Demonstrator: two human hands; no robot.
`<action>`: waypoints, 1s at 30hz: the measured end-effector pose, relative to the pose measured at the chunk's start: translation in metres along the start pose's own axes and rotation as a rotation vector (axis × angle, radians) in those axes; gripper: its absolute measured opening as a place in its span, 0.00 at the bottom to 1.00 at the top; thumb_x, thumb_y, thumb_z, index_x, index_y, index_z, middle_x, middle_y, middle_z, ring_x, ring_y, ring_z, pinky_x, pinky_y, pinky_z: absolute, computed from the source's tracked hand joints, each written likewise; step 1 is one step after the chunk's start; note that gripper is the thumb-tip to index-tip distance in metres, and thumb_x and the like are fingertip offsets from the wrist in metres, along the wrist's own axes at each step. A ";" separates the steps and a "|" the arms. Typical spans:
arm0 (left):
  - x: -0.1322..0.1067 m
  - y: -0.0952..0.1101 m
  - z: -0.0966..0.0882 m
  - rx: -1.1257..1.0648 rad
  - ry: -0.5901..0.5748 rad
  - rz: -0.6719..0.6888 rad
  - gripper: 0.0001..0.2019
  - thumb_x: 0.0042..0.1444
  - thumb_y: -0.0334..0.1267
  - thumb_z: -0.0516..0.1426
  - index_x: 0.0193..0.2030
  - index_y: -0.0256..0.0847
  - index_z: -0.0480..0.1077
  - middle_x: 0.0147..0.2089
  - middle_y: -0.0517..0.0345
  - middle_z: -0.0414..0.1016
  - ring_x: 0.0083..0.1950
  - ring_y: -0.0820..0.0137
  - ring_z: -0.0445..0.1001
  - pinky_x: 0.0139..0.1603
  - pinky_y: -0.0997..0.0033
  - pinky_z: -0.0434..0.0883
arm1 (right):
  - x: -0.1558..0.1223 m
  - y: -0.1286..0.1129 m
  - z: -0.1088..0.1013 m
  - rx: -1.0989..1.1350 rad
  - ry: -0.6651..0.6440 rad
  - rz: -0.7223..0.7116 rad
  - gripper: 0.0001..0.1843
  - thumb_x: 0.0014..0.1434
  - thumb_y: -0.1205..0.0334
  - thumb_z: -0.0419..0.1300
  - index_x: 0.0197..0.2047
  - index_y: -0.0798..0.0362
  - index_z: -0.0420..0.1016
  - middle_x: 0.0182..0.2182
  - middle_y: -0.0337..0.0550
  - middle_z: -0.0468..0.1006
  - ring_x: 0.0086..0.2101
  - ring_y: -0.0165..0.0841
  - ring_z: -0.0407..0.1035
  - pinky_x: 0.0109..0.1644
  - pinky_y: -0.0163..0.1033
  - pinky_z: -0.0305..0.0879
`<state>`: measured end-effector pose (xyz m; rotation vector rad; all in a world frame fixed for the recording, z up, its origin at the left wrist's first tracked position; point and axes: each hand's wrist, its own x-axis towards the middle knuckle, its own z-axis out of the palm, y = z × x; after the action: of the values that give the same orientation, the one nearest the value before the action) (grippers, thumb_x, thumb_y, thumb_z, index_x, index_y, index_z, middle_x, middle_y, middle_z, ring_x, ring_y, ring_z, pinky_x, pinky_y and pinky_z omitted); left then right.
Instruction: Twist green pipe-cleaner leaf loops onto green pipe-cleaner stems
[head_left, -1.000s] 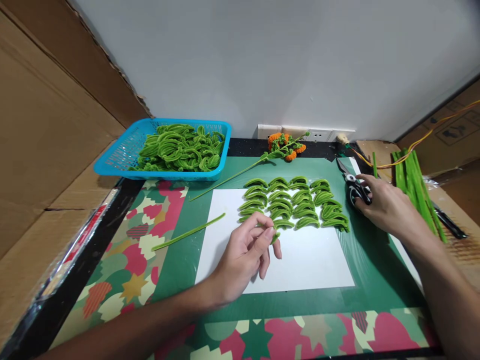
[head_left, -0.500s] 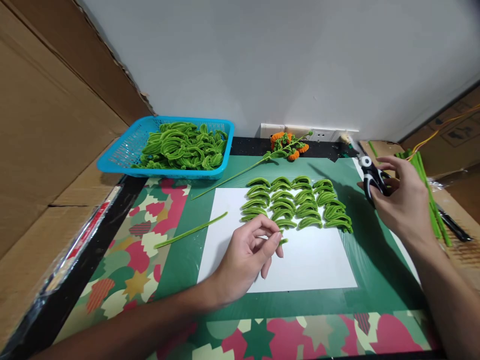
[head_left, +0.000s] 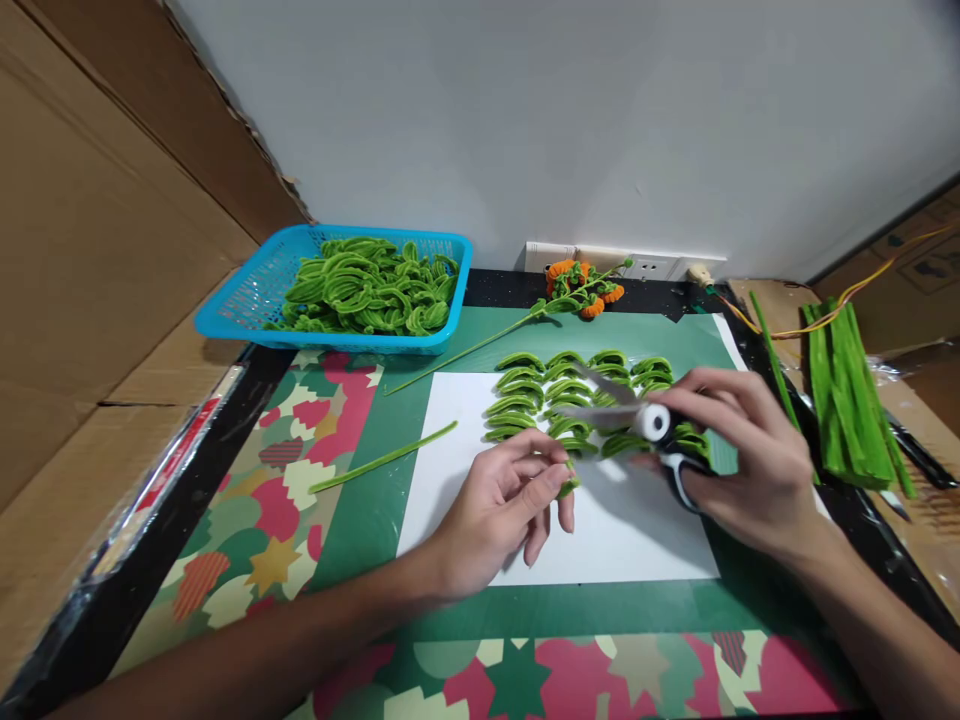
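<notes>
My left hand [head_left: 502,505] rests on the white sheet [head_left: 465,470] and pinches a small bent green pipe-cleaner piece [head_left: 568,487] between thumb and fingers. My right hand [head_left: 739,465] grips black-handled scissors [head_left: 637,420], blades parted and pointing left over the rows of curved green pieces [head_left: 577,395], close to my left fingertips. A straight green pipe cleaner [head_left: 382,458] lies left of the sheet.
A blue basket [head_left: 247,305] full of bent green pieces stands at the back left. A stem with orange flowers [head_left: 577,285] lies by the wall sockets. A bundle of green pipe cleaners [head_left: 844,395] lies at the right. Cardboard walls stand on both sides.
My right hand lifted the scissors from the mat's right edge and carried them left over the green pieces, toward my left hand. The left hand has stayed put, pinching its piece.
</notes>
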<state>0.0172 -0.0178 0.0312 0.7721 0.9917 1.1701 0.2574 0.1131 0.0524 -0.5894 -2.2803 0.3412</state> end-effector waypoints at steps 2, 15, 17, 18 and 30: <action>0.001 -0.002 -0.002 -0.026 -0.010 0.011 0.18 0.68 0.52 0.66 0.47 0.40 0.70 0.29 0.60 0.80 0.15 0.78 0.69 0.14 0.81 0.57 | -0.004 -0.011 0.009 0.027 -0.081 -0.061 0.30 0.59 0.79 0.60 0.62 0.48 0.76 0.51 0.50 0.75 0.48 0.42 0.79 0.48 0.44 0.80; -0.001 -0.006 -0.001 -0.084 0.056 0.140 0.14 0.71 0.48 0.65 0.47 0.41 0.69 0.27 0.64 0.79 0.15 0.81 0.64 0.15 0.84 0.58 | -0.008 -0.014 0.018 -0.107 -0.097 -0.129 0.29 0.52 0.79 0.53 0.54 0.50 0.76 0.45 0.46 0.85 0.37 0.36 0.82 0.35 0.37 0.76; -0.002 -0.005 -0.001 -0.070 0.056 0.140 0.14 0.71 0.48 0.65 0.47 0.42 0.69 0.27 0.64 0.78 0.15 0.81 0.64 0.15 0.84 0.58 | -0.007 -0.014 0.018 -0.109 -0.094 -0.121 0.29 0.52 0.80 0.53 0.53 0.50 0.76 0.45 0.46 0.86 0.37 0.36 0.83 0.35 0.37 0.76; -0.003 -0.004 0.000 -0.067 0.053 0.134 0.14 0.71 0.49 0.65 0.47 0.42 0.69 0.26 0.64 0.78 0.15 0.81 0.64 0.15 0.84 0.58 | -0.007 -0.015 0.017 -0.105 -0.095 -0.113 0.29 0.52 0.80 0.53 0.53 0.50 0.76 0.45 0.45 0.86 0.37 0.35 0.83 0.35 0.37 0.76; -0.005 -0.003 0.001 -0.038 0.013 0.090 0.15 0.71 0.52 0.64 0.47 0.44 0.67 0.26 0.63 0.79 0.14 0.80 0.61 0.15 0.83 0.57 | -0.008 -0.011 0.019 -0.123 -0.074 -0.151 0.26 0.54 0.81 0.54 0.52 0.50 0.76 0.43 0.44 0.86 0.36 0.35 0.82 0.35 0.37 0.75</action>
<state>0.0186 -0.0238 0.0298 0.7857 0.9509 1.2695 0.2450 0.0978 0.0388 -0.4691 -2.4135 0.1524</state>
